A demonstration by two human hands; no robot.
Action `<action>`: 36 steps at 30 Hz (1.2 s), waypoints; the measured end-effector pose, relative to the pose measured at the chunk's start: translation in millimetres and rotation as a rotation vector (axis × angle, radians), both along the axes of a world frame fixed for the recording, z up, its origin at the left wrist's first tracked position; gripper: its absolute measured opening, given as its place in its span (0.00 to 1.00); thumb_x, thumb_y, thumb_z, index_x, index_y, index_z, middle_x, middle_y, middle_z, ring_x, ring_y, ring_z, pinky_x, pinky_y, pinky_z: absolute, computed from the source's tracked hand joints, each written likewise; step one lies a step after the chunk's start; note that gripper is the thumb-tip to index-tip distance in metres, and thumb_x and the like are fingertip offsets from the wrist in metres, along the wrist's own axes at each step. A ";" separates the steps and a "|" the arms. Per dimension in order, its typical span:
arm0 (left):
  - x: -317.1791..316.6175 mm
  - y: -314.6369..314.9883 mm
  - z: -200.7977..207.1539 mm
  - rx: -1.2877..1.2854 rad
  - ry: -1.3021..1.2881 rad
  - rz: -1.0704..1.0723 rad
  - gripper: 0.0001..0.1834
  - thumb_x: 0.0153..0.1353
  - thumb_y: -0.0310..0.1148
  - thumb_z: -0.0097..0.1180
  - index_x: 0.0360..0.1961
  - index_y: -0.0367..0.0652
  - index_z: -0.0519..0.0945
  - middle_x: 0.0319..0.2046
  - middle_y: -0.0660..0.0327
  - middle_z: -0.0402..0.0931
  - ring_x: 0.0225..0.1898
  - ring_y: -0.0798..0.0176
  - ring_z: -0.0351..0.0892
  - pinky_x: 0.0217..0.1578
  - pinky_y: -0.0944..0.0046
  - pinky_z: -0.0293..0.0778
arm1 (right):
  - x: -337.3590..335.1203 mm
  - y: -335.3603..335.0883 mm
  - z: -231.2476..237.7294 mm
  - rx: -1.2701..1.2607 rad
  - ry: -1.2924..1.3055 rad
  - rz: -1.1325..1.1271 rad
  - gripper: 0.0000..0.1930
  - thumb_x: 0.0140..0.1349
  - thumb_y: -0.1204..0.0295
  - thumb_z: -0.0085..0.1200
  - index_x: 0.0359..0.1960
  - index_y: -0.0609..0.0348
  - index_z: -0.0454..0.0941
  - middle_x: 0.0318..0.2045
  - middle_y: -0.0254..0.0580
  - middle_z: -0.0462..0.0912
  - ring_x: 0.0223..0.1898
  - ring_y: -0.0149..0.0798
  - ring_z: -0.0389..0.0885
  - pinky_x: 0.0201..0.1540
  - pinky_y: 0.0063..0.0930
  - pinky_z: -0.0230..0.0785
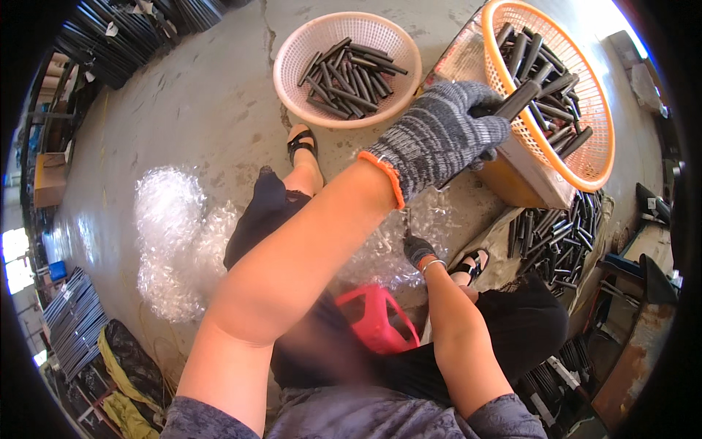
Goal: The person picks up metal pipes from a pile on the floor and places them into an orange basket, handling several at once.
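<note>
My left hand (446, 132), in a grey knitted glove with an orange cuff, reaches across to the upper right. Its fingers are wrapped round a black tube (518, 101) at the rim of an orange basket (599, 139). More short black tubes (559, 113) fill that tilted basket. Lower down, my right hand (419, 251), in a dark glove, is closed beside a heap of clear plastic film (376, 252). A thin dark piece shows above it, too small to name. At the top middle, a pale pink basket (289, 95) holds several black tubes (351, 77).
The orange basket rests on a worn box (512, 164). A pile of black tubes (559, 238) lies on cloth at right. Clear film (172, 241) is heaped on the left floor. A pink plastic stool (376, 318) is between my legs. Bundled dark rods (117, 36) stand upper left.
</note>
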State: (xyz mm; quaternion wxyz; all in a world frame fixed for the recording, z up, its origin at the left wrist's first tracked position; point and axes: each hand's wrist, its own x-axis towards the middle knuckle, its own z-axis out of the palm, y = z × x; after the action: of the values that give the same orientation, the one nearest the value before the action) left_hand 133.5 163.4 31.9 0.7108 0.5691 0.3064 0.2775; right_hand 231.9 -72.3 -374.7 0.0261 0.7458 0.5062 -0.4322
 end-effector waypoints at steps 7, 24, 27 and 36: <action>-7.5 3.2 9.1 0.007 -0.007 0.010 0.19 0.54 0.33 0.58 0.44 0.30 0.76 0.27 0.57 0.79 0.25 0.69 0.77 0.28 0.68 0.74 | 26.4 3.3 28.8 0.085 0.109 0.346 0.22 0.49 0.63 0.57 0.48 0.53 0.75 0.41 0.55 0.79 0.44 0.54 0.77 0.48 0.39 0.69; 17.1 -9.3 -6.2 0.010 0.227 -0.320 0.15 0.56 0.31 0.59 0.43 0.35 0.74 0.29 0.61 0.77 0.28 0.72 0.75 0.28 0.72 0.73 | 109.5 112.0 420.8 0.285 0.862 -0.246 0.12 0.55 0.71 0.59 0.41 0.61 0.76 0.27 0.26 0.77 0.23 0.19 0.67 0.23 0.13 0.61; 19.2 -14.6 -5.0 0.031 0.106 -0.397 0.17 0.56 0.31 0.59 0.45 0.35 0.74 0.36 0.61 0.76 0.37 0.70 0.74 0.39 0.69 0.73 | 106.7 115.3 423.4 0.345 0.896 -0.341 0.11 0.57 0.70 0.59 0.38 0.60 0.75 0.23 0.27 0.74 0.22 0.20 0.67 0.22 0.14 0.61; 42.6 -12.9 -14.1 0.233 0.137 -0.216 0.24 0.54 0.25 0.59 0.53 0.38 0.70 0.39 0.63 0.77 0.36 0.72 0.73 0.38 0.72 0.71 | 114.7 108.7 404.8 0.864 0.400 -0.171 0.06 0.59 0.74 0.55 0.36 0.62 0.74 0.23 0.35 0.75 0.25 0.29 0.73 0.29 0.24 0.68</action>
State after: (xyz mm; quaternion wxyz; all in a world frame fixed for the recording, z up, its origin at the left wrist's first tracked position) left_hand 176.1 150.5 17.9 0.6432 0.6948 0.2569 0.1936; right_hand 346.6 36.4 30.1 -0.4197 0.6296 0.5713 -0.3178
